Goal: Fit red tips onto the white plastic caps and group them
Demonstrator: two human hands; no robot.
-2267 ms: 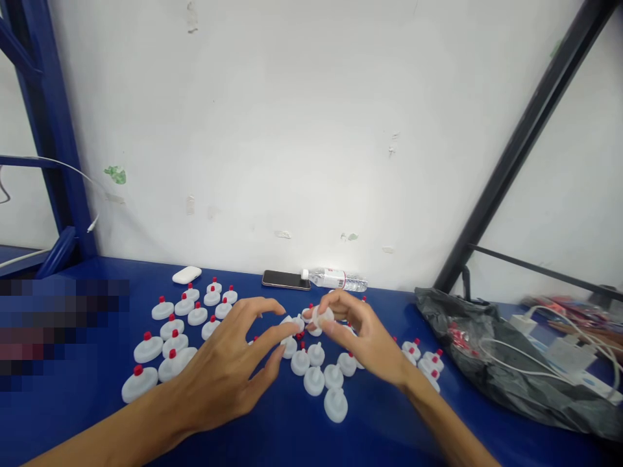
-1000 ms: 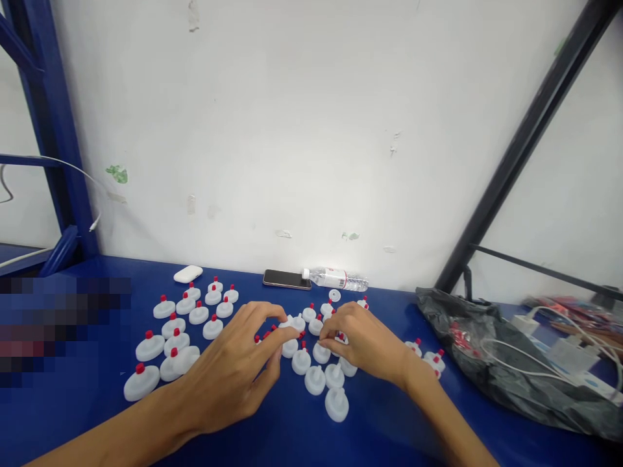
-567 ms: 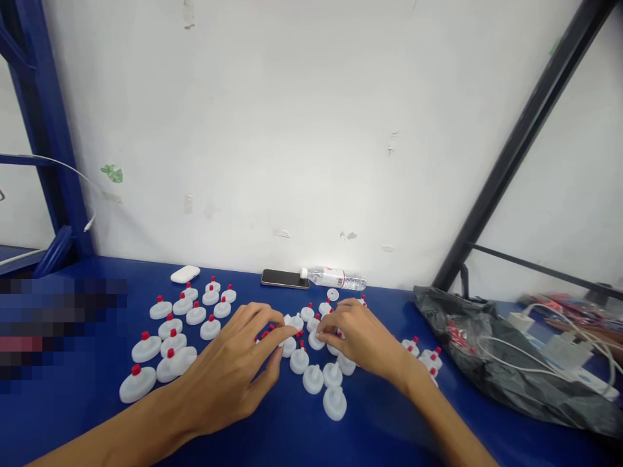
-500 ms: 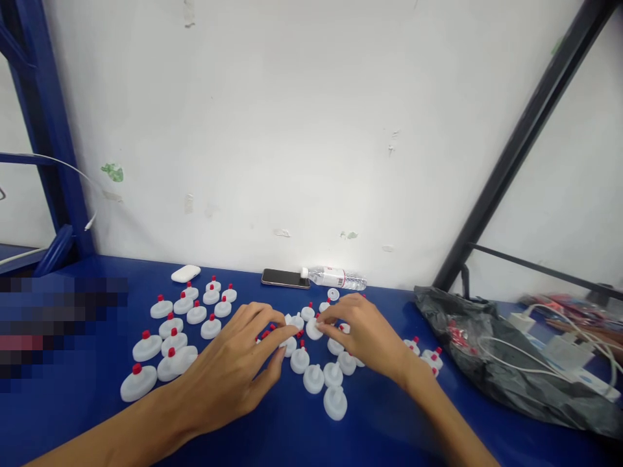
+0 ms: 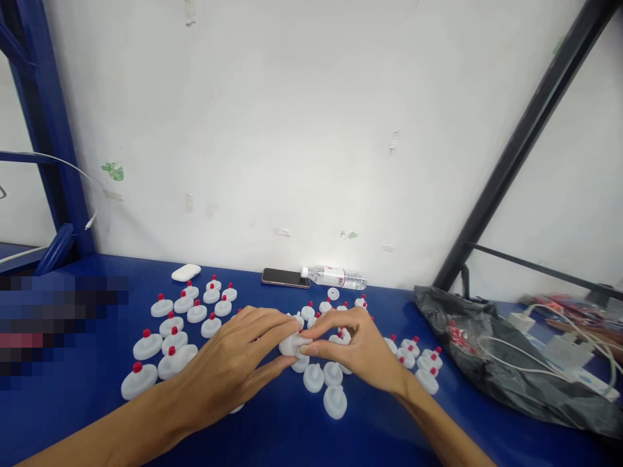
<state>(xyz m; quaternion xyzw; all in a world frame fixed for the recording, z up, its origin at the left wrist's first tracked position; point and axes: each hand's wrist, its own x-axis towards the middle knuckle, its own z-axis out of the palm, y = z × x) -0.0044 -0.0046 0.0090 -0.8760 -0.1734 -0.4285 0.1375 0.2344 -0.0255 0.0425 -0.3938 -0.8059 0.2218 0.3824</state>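
My left hand (image 5: pixel 246 360) grips a white plastic nozzle cap (image 5: pixel 289 344) by its round base, tilted so that the spout points right. From the other side my right hand (image 5: pixel 357 344) pinches the spout between thumb and index finger. Whether a small red tip is between those fingers is hidden. Just below the hands stand several white nozzle caps without red tips, among them one nearest me (image 5: pixel 335 402). Behind and beside the hands are more caps, some with red tips and partly covered by my fingers.
Red-tipped caps (image 5: pixel 146 345) are grouped at the left, others (image 5: pixel 427 379) at the right. Along the wall lie a white case (image 5: pixel 185 272), a phone (image 5: pixel 285 278) and a plastic bottle (image 5: pixel 335 277). A black plastic bag (image 5: pixel 506 389) with red pieces and cables fills the right side.
My right hand has moved left and slightly down to meet my left hand. The nozzle cap it was touching on the table is now apparently held between both hands.
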